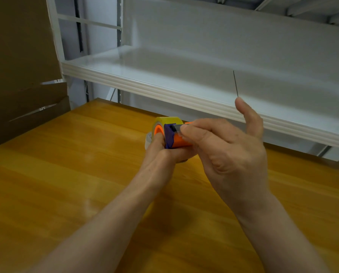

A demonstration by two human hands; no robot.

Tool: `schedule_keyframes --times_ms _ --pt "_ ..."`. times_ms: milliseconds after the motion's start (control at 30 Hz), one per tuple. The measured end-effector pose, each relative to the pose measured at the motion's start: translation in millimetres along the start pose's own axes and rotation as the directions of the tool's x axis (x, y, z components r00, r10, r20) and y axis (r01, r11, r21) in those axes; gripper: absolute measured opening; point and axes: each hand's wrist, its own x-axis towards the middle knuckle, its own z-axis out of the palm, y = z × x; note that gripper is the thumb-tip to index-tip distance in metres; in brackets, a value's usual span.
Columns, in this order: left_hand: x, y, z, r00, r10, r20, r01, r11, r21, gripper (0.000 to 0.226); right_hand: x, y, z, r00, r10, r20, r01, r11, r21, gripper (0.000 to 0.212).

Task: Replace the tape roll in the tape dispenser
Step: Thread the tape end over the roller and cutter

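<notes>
An orange and purple tape dispenser is held above the wooden table, with a yellowish tape roll mounted around its orange hub. My left hand grips the dispenser from below, thumb pressed against the hub. My right hand pinches at the purple front end near the metal cutter, where a strip of tape seems to lie; its little finger sticks up. A second whitish roll peeks out behind my left hand, mostly hidden.
A white metal shelf runs across the back, its front lip overhanging the table's far edge. Brown cardboard boxes stand at the far left. A thin dark line rises above my right little finger.
</notes>
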Motion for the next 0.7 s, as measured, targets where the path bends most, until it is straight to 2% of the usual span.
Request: schedule_keyframes --times_ms 167,433,600,700 --pt "-3.5 3.1 -0.5 0.997 -0.058 0.052 0.059 0.998 -0.017 0.022 -7.7 -0.8 12.2 0.995 -0.026 -0.096 0.028 0.999 0.016 0.019" --pt "-8.7 6.8 0.8 0.978 -0.189 0.091 0.197 0.975 -0.099 0.009 -14.9 1.2 26.5 0.994 -0.01 -0.105 0.008 1.0 -0.014 0.031" --pt "-8.4 8.1 -1.9 0.966 -0.256 0.046 0.26 0.957 -0.128 0.009 -16.6 2.6 26.1 0.994 -0.031 -0.107 0.028 0.999 -0.033 0.034" --pt "-7.4 8.1 -2.7 0.967 -0.254 0.025 0.255 0.957 -0.137 0.021 -18.1 0.7 28.5 0.995 -0.031 -0.099 0.027 0.999 -0.04 0.031"
